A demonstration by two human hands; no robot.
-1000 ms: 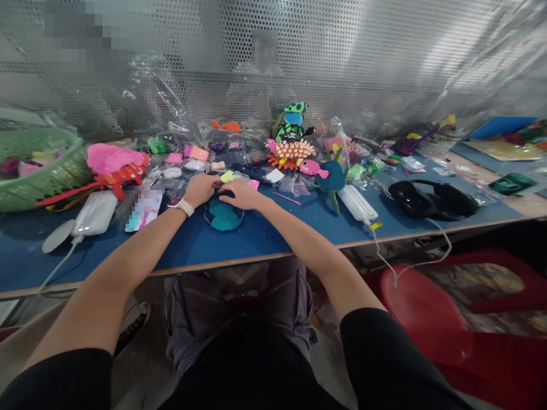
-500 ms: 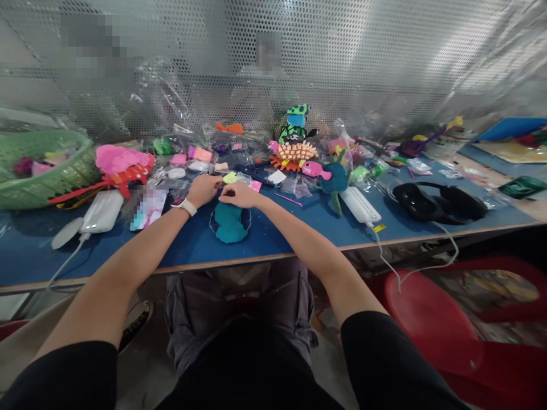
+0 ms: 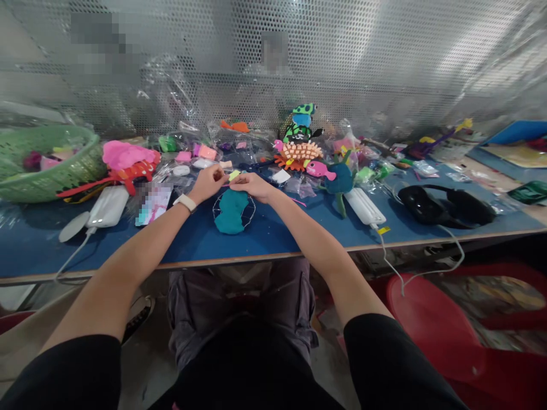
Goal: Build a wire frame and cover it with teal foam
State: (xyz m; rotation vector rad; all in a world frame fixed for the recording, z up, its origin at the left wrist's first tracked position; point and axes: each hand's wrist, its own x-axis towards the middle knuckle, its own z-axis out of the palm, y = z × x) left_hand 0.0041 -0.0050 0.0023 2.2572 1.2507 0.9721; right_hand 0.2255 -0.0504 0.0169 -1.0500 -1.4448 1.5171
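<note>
A flattened piece of teal modelling clay (image 3: 233, 213) lies over a thin wire frame (image 3: 248, 218) on the blue table in front of me. Bare wire shows at both sides of it. My left hand (image 3: 210, 182), below a white-banded wristwatch, has its fingers pinched together near the frame's top left. What lies between those fingertips is too small to make out. My right hand (image 3: 254, 187) pinches the top edge of the teal clay, its fingers curled down. Just behind the fingertips a yellow piece (image 3: 234, 175) shows.
A green basket (image 3: 92, 154), a pink-and-red clay figure (image 3: 130, 162), a white power bank (image 3: 109, 206) and a phone (image 3: 156, 204) are at left. Clay animals (image 3: 301, 151), a second power bank (image 3: 364, 206) and a black headset (image 3: 444, 204) lie right. A red stool (image 3: 436, 324) stands below.
The teal clay and wire frame have shifted slightly away from me, and more wire shows at the right. My hands have stayed close together at its top. The camera view has shifted slightly.
</note>
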